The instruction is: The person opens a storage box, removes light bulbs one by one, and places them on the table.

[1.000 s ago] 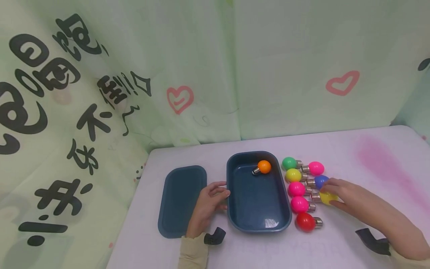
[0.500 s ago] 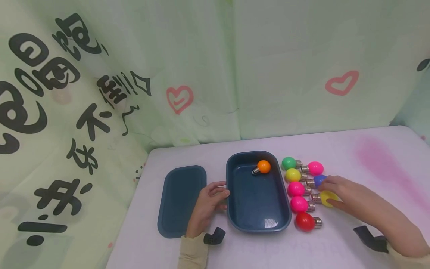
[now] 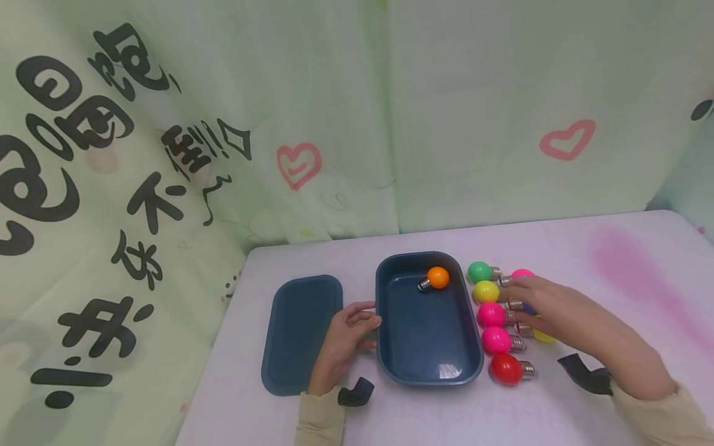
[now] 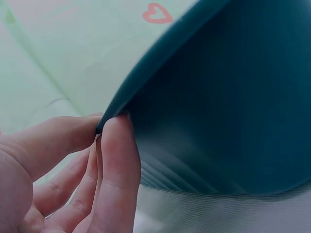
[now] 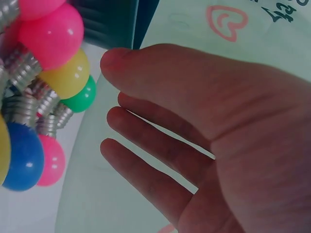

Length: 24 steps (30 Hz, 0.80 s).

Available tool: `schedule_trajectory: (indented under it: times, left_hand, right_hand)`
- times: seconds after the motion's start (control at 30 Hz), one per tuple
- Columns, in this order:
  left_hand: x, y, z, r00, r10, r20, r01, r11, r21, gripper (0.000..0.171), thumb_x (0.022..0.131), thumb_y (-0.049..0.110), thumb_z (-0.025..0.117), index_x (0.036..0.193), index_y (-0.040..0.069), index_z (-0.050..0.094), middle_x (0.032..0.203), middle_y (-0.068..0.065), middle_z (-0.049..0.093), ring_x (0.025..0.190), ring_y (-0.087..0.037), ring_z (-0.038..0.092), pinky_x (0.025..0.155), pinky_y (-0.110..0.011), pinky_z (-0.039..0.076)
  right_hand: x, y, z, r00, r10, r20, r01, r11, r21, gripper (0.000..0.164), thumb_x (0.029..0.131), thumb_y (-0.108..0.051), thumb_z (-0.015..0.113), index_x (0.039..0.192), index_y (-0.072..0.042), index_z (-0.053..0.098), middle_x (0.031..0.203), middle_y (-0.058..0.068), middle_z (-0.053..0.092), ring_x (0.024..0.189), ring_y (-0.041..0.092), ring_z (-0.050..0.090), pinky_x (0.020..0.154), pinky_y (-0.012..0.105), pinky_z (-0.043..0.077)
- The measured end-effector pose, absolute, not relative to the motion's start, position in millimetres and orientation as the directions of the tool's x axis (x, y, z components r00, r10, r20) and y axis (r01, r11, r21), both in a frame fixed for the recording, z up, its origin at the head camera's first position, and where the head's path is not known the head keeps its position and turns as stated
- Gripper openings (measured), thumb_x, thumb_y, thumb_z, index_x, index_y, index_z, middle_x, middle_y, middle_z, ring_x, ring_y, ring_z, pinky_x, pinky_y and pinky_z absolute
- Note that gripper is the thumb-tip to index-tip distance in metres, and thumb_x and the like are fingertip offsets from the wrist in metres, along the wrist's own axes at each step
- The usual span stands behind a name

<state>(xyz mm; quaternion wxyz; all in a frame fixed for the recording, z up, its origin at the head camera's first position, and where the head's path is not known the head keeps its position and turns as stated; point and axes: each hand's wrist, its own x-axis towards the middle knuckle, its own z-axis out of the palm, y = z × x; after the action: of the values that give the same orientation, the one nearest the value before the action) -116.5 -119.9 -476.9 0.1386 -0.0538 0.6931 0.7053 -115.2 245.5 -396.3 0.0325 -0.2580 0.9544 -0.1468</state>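
My left hand point(image 3: 347, 341) is at the left side of a deep dark-blue plastic bin point(image 3: 429, 334). In the left wrist view its thumb and a finger point(image 4: 119, 160) pinch the bin's rim. An orange light bulb point(image 3: 439, 277) lies inside near the back. Over the bulbs to the right of the bin hovers my right hand point(image 3: 569, 313), fingers spread and nothing between them. It partly covers a blue bulb point(image 5: 22, 158), a yellow bulb point(image 3: 543, 338) and a pink bulb point(image 3: 523, 272). Nearer the bin are a green bulb point(image 3: 478, 272), another yellow bulb point(image 3: 486, 291) and a red bulb point(image 3: 506, 369).
Two more pink bulbs, the upper pink bulb point(image 3: 491, 314) and the lower pink bulb point(image 3: 496, 340), lie in the column beside the bin. A flat dark-blue lid point(image 3: 304, 328) lies left of it on the white table point(image 3: 223, 402). A pale green printed curtain point(image 3: 463, 124) hangs behind.
My right hand has moved from the right-hand yellow bulb left and back over the blue bulb, its fingers straightening toward the left column. My left hand and the bin have stayed put.
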Motion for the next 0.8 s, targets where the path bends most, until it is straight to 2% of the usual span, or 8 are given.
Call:
schedule_trajectory:
  times: [0.2,0.47,0.8]
  left_hand:
    - [-116.6,-120.9,-477.4,-0.956,0.130,-0.262,-0.266,-0.012,0.964,0.046,0.087,0.021,0.077,0.129,0.008,0.062,0.106,-0.007,0.069,0.092,-0.017,0.066,0.068,-0.029,0.060]
    - [-117.5,-120.8,-479.0,-0.954,0.143,-0.262,-0.270,-0.039,0.962,0.047,0.086,0.020,0.078,0.129,0.007,0.062,0.103,-0.006,0.069,0.089,-0.016,0.066,0.066,-0.027,0.059]
    - [-117.6,-120.6,-478.0,-0.955,0.139,-0.261,-0.267,-0.028,0.963,0.045,0.087,0.019,0.077,0.128,0.007,0.063,0.104,-0.007,0.069,0.088,-0.016,0.066,0.066,-0.027,0.059]
  right_hand:
    - [-122.3,230.5,-388.0,-0.873,-0.488,-0.009,-0.460,0.829,-0.318,0.047,0.076,-0.018,0.086,0.119,-0.009,0.069,0.120,0.016,0.064,0.108,0.037,0.062,0.078,0.045,0.060]
    - [-132.0,215.8,-384.2,-0.850,-0.527,0.013,-0.506,0.810,-0.296,0.051,0.074,-0.012,0.087,0.122,-0.009,0.067,0.119,0.012,0.064,0.108,0.032,0.062,0.078,0.042,0.060]
    - [-144.2,202.1,-382.8,-0.831,-0.555,0.035,-0.538,0.786,-0.305,0.046,0.076,-0.015,0.085,0.119,-0.007,0.069,0.115,0.011,0.066,0.106,0.030,0.063,0.080,0.042,0.060]
